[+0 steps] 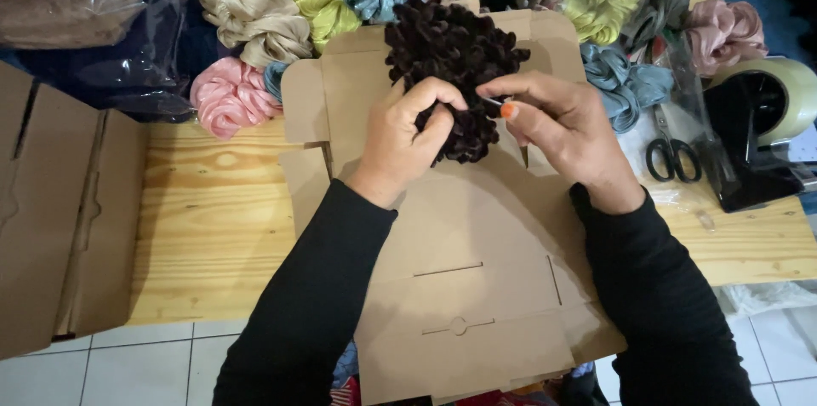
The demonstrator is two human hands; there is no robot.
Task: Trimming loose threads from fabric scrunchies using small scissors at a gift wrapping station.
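Black sleeves [315, 304] lowest in view. Flat cardboard box blank [477, 287] on wooden table [213, 219]. Left hand [404, 138] closed around dark brown scrunchie [451, 57] over blank's upper part. Right hand [553, 121] pinches thin white item [492, 101] beside it. Scissors [672, 155] to right.

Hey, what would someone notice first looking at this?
Probably the dark brown ruffled scrunchie at centre, gripped by the left hand and right hand over a flat cardboard box blank. Behind it, a colourful row of satin scrunchies lines the wooden table, with black scissors at right.
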